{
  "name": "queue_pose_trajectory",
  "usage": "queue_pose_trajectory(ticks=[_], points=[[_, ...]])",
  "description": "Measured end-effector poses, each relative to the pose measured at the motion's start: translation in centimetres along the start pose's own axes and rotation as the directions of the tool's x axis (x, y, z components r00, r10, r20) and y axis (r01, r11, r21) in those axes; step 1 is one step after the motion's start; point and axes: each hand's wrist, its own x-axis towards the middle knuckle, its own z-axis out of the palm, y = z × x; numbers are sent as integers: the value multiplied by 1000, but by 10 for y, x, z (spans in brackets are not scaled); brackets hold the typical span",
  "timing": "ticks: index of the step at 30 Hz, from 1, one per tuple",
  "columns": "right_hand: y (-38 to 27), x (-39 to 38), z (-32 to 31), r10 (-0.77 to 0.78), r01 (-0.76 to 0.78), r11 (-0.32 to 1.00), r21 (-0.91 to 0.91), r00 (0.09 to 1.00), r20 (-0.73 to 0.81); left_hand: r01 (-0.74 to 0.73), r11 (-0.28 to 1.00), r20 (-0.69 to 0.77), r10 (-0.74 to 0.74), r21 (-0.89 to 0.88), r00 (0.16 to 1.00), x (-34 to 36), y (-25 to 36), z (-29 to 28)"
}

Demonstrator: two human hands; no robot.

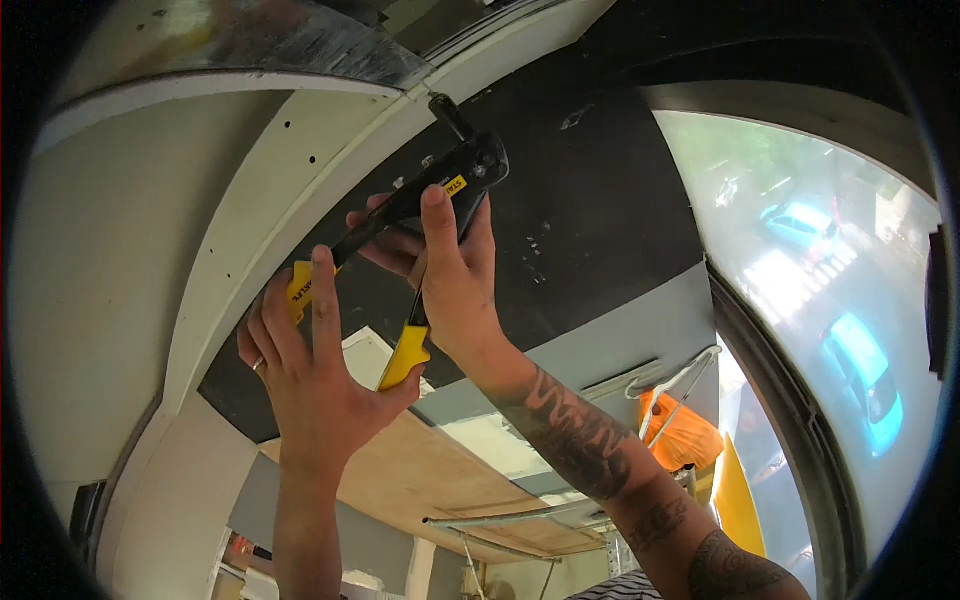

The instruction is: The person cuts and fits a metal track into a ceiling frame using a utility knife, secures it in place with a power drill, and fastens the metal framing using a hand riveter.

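Note:
A black hand riveter (405, 198) with yellow grips is raised overhead, its handles spread apart. Its nose points up at the edge of a pale curved frame (345, 150), close to where a grey metal sheet (330, 48) ends; whether it touches there, I cannot tell. My left hand (325, 375) spans both yellow grips, fingers over the upper one and thumb against the lower one. Around the riveter's black body, near its head, my right hand (455, 275) is closed, its thumb along the side. Some of its fingers are hidden behind the tool.
A black panel (600, 210) lies behind the tool. On the right is a curved window (800, 180) with blue cars beyond it. An orange cloth (680, 432) hangs near a white hanger (690, 385). Below are a wooden board (430, 480) and a metal pole (510, 519).

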Motion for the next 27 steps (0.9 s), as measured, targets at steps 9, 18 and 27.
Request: queue_pose_trajectory(ticks=[9, 18, 27], points=[[5, 6, 0, 13, -13, 998, 54, 1000, -1, 14, 1000, 28, -14, -13, 999, 6, 0, -4], [4, 8, 1, 21, -22, 995, 101, 1000, 12, 5, 1000, 55, -5, -8, 998, 11, -1, -12], [2, 7, 4, 17, -19, 995, 96, 1000, 16, -5, 1000, 73, 4, 9, 997, 12, 0, -22]])
